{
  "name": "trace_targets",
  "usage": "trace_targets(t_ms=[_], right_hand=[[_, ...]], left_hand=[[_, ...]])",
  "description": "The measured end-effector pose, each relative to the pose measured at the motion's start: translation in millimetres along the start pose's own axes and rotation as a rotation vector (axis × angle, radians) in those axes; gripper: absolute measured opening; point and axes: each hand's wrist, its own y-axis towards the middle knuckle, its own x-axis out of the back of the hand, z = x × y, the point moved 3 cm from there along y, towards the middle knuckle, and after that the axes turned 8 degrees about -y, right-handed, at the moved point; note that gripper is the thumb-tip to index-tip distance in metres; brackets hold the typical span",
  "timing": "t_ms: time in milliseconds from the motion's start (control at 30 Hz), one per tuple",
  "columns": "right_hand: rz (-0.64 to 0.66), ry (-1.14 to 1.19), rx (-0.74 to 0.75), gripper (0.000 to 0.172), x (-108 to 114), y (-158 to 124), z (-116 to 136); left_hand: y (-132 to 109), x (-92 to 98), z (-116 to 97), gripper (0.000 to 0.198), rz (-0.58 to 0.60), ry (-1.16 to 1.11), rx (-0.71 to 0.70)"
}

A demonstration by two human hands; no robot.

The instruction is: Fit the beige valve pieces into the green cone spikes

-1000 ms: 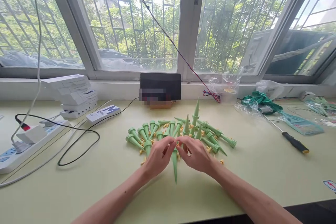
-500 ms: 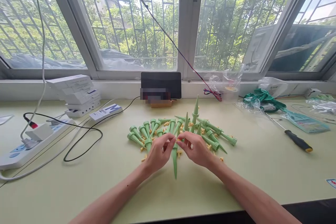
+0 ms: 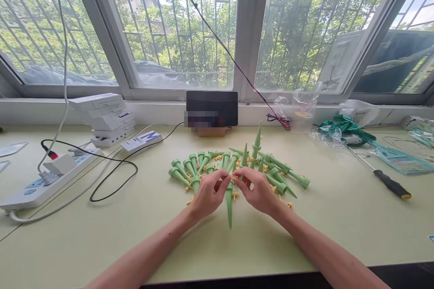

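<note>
My left hand point(image 3: 210, 191) is closed, its thumb and fingertips pinched at the top of a green plastic plant-watering spike point(image 3: 229, 210) whose point faces me. Against it, my right hand point(image 3: 257, 191) pinches a small yellow valve point(image 3: 234, 178), partly covered by the fingertips. The two hands nearly meet, so the joint between spike and valve is hidden. Around them lie several more green spikes point(image 3: 195, 182), with loose yellow valves point(image 3: 234, 196) scattered among them. Behind my right hand a spike point(image 3: 258, 137) stands upright, point up.
On the left are a power strip point(image 3: 44, 189) with cables and a stack of white boxes point(image 3: 110, 115). A dark screen point(image 3: 212, 104) stands by the window. To the right lie a screwdriver point(image 3: 391, 184), green netting point(image 3: 349, 131) and clear plastic bags point(image 3: 307, 108).
The whole view has shifted slightly, with the scene sliding a little to the right. Both hands stay together at the spike, with only small finger movement at the yellow valve.
</note>
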Motion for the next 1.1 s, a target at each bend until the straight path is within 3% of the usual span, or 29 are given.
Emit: trace_targets(t_ms=[1100], right_hand=[[-0.023, -0.007, 0.006, 0.012, 3.9, 0.3, 0.1]], left_hand=[[1.8, -1.8, 0.6, 0.027, -0.026, 0.026, -0.070]])
